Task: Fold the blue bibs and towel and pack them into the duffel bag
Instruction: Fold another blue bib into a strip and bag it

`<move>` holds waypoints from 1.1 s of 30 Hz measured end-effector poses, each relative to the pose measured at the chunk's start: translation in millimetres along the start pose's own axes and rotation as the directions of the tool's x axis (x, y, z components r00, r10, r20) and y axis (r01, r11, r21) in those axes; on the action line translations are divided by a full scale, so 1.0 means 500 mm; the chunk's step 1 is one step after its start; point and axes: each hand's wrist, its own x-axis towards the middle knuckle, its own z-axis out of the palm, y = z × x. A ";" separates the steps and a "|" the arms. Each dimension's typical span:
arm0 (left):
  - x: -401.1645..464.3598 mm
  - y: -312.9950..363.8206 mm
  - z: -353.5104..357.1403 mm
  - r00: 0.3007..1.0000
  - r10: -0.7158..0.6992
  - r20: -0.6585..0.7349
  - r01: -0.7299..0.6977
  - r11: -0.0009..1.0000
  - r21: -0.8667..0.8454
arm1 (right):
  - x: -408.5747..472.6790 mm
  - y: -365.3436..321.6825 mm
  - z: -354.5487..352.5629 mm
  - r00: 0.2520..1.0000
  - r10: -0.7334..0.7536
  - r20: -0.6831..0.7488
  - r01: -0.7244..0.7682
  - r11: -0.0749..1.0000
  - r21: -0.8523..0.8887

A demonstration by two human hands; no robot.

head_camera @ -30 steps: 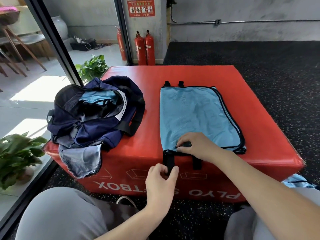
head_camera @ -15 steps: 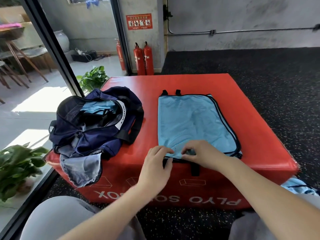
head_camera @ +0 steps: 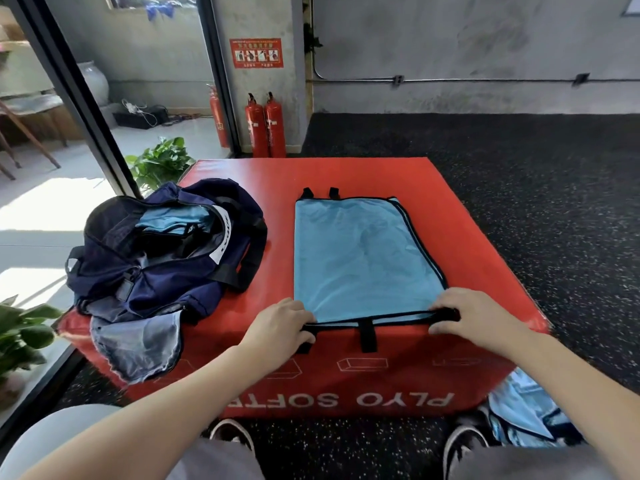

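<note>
A light blue bib (head_camera: 360, 258) with black trim lies flat on the red plyo box (head_camera: 460, 244), its near edge at the box's front edge. My left hand (head_camera: 280, 329) grips the bib's near left corner. My right hand (head_camera: 467, 315) grips the near right corner by the black trim. A black strap hangs over the box front between my hands. The open navy duffel bag (head_camera: 162, 261) sits on the left of the box, with light blue fabric (head_camera: 173, 218) inside it. More light blue cloth (head_camera: 523, 414) lies on the floor at the lower right.
Green plants (head_camera: 159, 161) stand left of the box beside a black glass-door frame. Three red fire extinguishers (head_camera: 265, 124) line the back wall. Dark speckled rubber floor surrounds the box. My knees and shoes show at the bottom.
My hands moved apart from the middle of the bib's near edge to its two near corners. The left hand came up from the hanging strap onto the left corner.
</note>
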 end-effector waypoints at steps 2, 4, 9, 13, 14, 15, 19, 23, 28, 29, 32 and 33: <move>-0.007 0.007 0.003 1.000 0.019 -0.003 -0.019 0.999 0.049 | -0.010 -0.011 0.010 1.000 -0.012 -0.019 0.011 0.999 -0.031; -0.017 0.010 0.003 0.999 0.037 0.004 -0.037 0.998 0.058 | -0.020 -0.021 0.016 0.999 -0.036 -0.008 0.036 0.995 -0.089; -0.035 -0.001 -0.007 0.995 0.075 -0.065 -0.074 0.997 0.018 | -0.042 -0.031 0.026 0.994 -0.101 -0.030 0.089 0.958 -0.273; -0.040 0.012 -0.029 0.991 0.058 -0.124 -0.069 0.994 -0.079 | -0.056 -0.039 0.027 0.994 -0.082 -0.070 0.071 0.987 -0.146; -0.041 0.017 -0.038 0.991 0.042 -0.125 -0.055 0.993 -0.103 | -0.060 -0.046 0.022 0.996 -0.066 -0.068 0.060 0.995 -0.081; -0.042 0.021 -0.046 0.993 0.013 -0.118 -0.028 0.991 -0.129 | -0.062 -0.055 0.016 0.996 -0.052 -0.078 0.051 0.999 -0.018; -0.037 0.037 -0.086 0.973 -0.200 -0.117 0.151 0.931 -0.332 | -0.059 -0.090 -0.023 0.981 0.125 -0.151 -0.086 0.966 0.244; -0.013 0.050 -0.116 0.924 -0.335 -0.184 0.203 0.839 -0.505 | -0.048 -0.092 -0.049 0.962 0.173 -0.213 -0.077 0.915 0.395; 0.030 0.027 -0.117 0.886 -0.428 -0.180 0.251 0.767 -0.590 | 0.017 -0.080 -0.058 0.944 0.230 -0.237 -0.077 0.851 0.519; 0.040 0.021 -0.116 0.874 -0.450 -0.181 0.271 0.762 -0.588 | 0.033 -0.080 -0.057 0.940 0.237 -0.247 -0.070 0.839 0.539; 0.076 0.003 -0.112 0.838 -0.517 -0.176 0.335 0.741 -0.581 | 0.087 -0.078 -0.054 0.931 0.254 -0.263 -0.062 0.818 0.571; 0.090 -0.004 -0.110 0.824 -0.542 -0.166 0.354 0.720 -0.597 | 0.107 -0.077 -0.054 0.930 0.256 -0.263 -0.063 0.818 0.572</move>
